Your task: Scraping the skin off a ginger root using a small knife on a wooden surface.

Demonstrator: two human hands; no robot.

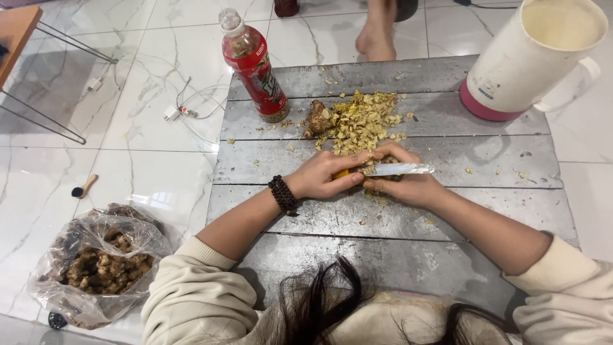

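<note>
On a grey wooden board (447, 217), a white jug (530, 57) stands at the far right corner, a red bottle (255, 64) near the far left edge. Mid-board, beside a pile of peelings (364, 121), the left hand (322, 176) grips a ginger piece (345, 173); the right hand (408, 185) clasps a knife (399, 168).
</note>
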